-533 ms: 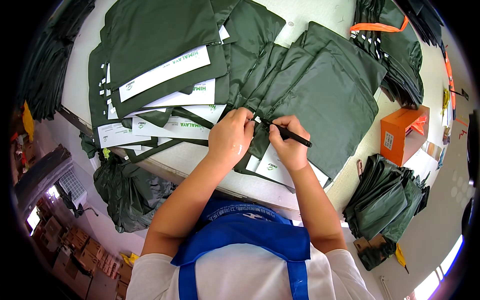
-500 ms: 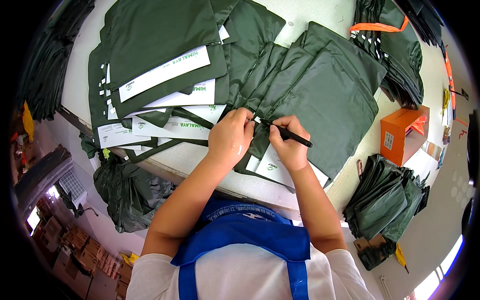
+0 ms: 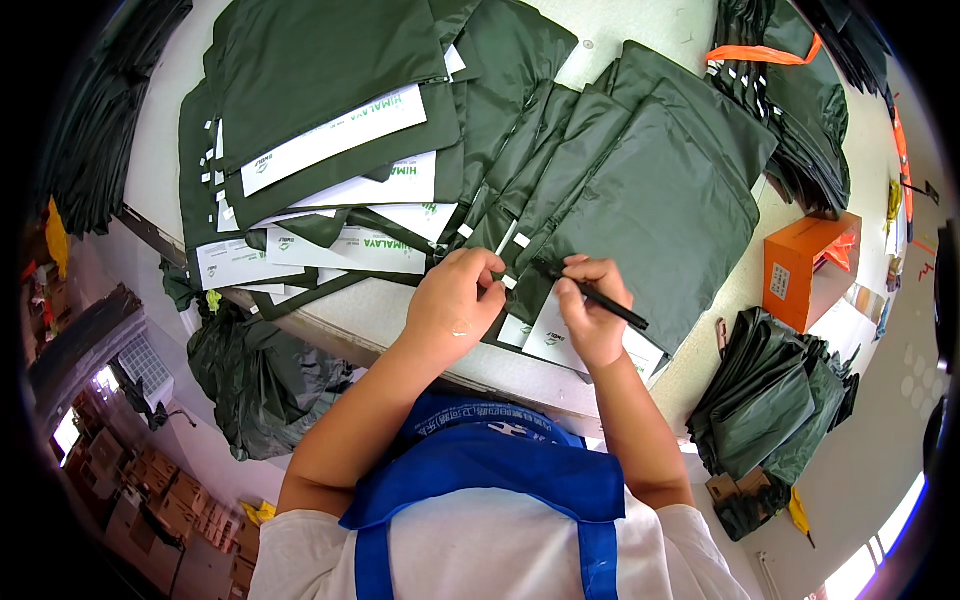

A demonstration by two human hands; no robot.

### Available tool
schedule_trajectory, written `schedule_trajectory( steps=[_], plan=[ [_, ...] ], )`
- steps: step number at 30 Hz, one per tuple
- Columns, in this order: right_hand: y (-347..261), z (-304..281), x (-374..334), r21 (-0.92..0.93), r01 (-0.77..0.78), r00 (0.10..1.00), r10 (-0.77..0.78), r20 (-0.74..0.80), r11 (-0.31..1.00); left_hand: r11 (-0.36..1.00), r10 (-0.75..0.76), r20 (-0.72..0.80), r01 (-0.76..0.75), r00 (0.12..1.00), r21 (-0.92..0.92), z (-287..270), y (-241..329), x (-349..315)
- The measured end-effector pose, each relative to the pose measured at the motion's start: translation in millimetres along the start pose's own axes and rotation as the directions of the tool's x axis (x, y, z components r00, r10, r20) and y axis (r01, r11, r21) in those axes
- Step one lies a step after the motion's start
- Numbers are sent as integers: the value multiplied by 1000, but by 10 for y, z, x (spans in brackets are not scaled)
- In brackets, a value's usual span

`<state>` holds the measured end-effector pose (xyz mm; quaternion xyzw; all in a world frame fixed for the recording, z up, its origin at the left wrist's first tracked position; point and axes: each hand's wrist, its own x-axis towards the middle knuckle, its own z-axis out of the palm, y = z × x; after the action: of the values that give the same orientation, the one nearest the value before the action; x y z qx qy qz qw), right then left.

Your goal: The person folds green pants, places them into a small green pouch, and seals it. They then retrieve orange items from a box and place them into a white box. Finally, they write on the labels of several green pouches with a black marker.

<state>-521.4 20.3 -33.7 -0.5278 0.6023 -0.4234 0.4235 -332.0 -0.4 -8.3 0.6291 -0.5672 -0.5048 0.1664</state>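
My right hand (image 3: 597, 310) is closed around a black marker pen (image 3: 622, 310), its tip end pointing left over the dark green cloth. My left hand (image 3: 455, 305) pinches at a small white tag (image 3: 510, 282) on the near edge of a fanned row of folded dark green fabric pieces (image 3: 655, 190). Two more white tags (image 3: 522, 240) show just beyond these fingers. A white printed card (image 3: 552, 335) sticks out from under the cloth beside my right hand. Left of my left hand lies a layered stack of green pieces (image 3: 330, 70) with white printed cards (image 3: 345, 250).
An orange box (image 3: 785, 280) stands on the table's right side. Behind it lies a green bundle (image 3: 800, 120) tied with an orange strap (image 3: 765, 54). Folded green cloth (image 3: 755, 400) is piled at the right edge. A dark green bundle (image 3: 250, 385) hangs below the table's front edge (image 3: 330, 335).
My left hand has shifted down and left to a nearer tag, uncovering others. My right hand has drawn slightly right and down with the marker pen, away from the tag.
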Motion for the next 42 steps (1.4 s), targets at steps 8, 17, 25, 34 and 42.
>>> schedule_trajectory(
  steps=[8, 17, 25, 34, 42],
  plan=[
    [-15, 90, -69, -118, 232, 971, -223, 82, 966, 996, 14, 51, -18, 999, 87, 25, -55, 45],
    [-32, 98, -56, -132, 251, 966, -238, 105, 959, 1000, 12, 38, -12, 999, 9, 38, -70, 42],
    [-18, 95, -55, -128, 260, 963, -246, 113, 957, 997, 2, 82, -8, 997, 71, 10, -46, 66],
    [-4, 115, -52, -148, 282, 957, -267, 112, 948, 997, 17, 55, -21, 998, 73, 44, -76, 89],
    [28, 121, -117, -111, 220, 975, -219, 23, 969, 994, 102, -17, -102, 995, 26, 91, -146, 77]
  ],
)
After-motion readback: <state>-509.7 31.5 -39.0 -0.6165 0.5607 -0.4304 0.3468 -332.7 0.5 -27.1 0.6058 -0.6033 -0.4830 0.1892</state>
